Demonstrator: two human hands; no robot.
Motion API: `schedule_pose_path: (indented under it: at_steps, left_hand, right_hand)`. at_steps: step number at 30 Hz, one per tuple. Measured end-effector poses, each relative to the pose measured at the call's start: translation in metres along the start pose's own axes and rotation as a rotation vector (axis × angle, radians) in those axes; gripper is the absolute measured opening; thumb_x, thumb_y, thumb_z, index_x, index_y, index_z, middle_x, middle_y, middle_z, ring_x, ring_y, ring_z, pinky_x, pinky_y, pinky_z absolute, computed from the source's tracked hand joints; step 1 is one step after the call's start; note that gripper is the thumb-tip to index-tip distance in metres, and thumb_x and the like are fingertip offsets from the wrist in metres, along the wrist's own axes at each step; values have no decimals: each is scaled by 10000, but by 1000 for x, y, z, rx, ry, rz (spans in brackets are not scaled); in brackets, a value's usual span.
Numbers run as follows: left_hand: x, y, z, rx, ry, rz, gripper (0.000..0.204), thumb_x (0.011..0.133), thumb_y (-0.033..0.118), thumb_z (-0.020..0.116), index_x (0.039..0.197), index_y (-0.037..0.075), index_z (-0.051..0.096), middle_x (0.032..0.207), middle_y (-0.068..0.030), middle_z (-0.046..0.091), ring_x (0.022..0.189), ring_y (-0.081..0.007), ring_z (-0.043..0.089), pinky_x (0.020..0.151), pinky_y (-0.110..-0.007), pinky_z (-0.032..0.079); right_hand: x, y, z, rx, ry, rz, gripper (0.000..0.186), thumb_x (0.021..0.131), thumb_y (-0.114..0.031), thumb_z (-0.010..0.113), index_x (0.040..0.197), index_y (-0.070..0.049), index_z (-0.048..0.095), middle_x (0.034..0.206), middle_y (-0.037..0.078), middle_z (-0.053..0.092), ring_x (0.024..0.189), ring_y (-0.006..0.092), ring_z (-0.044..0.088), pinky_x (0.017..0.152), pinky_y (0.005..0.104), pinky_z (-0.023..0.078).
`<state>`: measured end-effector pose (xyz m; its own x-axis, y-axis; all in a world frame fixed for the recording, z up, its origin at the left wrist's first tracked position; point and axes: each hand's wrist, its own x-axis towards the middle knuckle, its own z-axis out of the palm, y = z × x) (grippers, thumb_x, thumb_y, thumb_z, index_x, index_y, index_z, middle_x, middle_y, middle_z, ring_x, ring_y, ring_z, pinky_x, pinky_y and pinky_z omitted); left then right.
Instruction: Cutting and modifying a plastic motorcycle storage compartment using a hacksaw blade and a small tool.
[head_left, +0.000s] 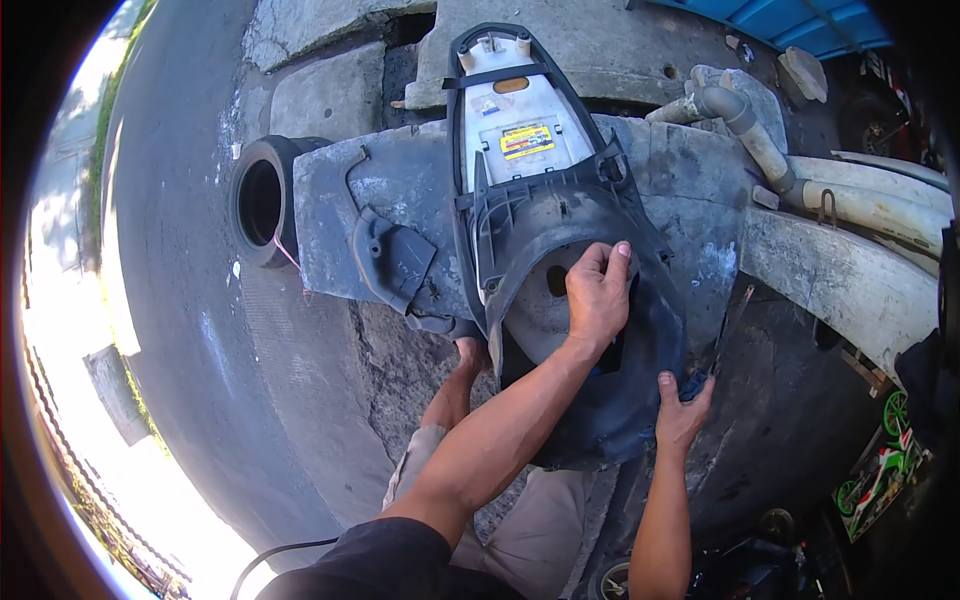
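A large black plastic motorcycle rear fender (pixel 650 330) lies in front of me, with a white panel (pixel 545 120) bearing a yellow label at its far, narrow end. My left hand (pixel 600 295) is closed over the fender's round opening, thumb against the curled forefinger at the opening's right side. Whatever sits between those fingers is too small or hidden to name. Beside the fender's right edge, my right hand (pixel 682 410) is wrapped round a screwdriver (pixel 735 322) with a dark blue handle. Its thin shaft points away from me, and the right thumb rests by the fender.
Under the fender is a concrete slab (pixel 670 165). A smaller black plastic piece (pixel 385 260) lies on its left part, and a tyre (pixel 262 200) stands by its left end. Grey pipes (pixel 755 140) and a concrete beam (pixel 840 270) are at the right. A green-wheeled toy motorcycle (pixel 882 465) appears lower right.
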<state>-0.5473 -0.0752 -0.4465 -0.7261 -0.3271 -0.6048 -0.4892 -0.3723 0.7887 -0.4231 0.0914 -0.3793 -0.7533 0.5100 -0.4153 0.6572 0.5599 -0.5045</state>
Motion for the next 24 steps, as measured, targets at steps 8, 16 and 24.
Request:
schedule_pose_path:
  at_steps: [8, 16, 24]
  left_hand:
    - [-79, 54, -108, 270, -157, 162, 299, 1096, 274, 537, 914, 42, 584, 708, 24, 584, 612, -44, 497, 552, -226, 402]
    - [-3, 14, -307, 630, 301, 113, 380, 1083, 307, 561, 813, 41, 586, 679, 5, 567, 590, -63, 489, 538, -238, 398]
    - [2, -10, -334, 821, 361, -95, 440, 995, 300, 658, 1222, -78, 658, 748, -109, 730, 611, -189, 638, 670, -389, 539]
  right_hand:
    - [23, 25, -10, -50, -34, -44, 911, 797, -576, 831, 1327, 99, 524, 1207, 318, 628, 1121, 453, 619, 982, 474, 457]
    - [72, 36, -26, -24, -141, -109, 602, 1068, -505, 472, 1191, 69, 607, 1132, 243, 677, 1050, 388, 637, 932, 435, 468]
    - [172, 49, -21, -254, -66, -107, 634, 1043, -519, 514, 1320, 44, 600, 1244, 256, 668, 1224, 397, 610, 1042, 447, 444]
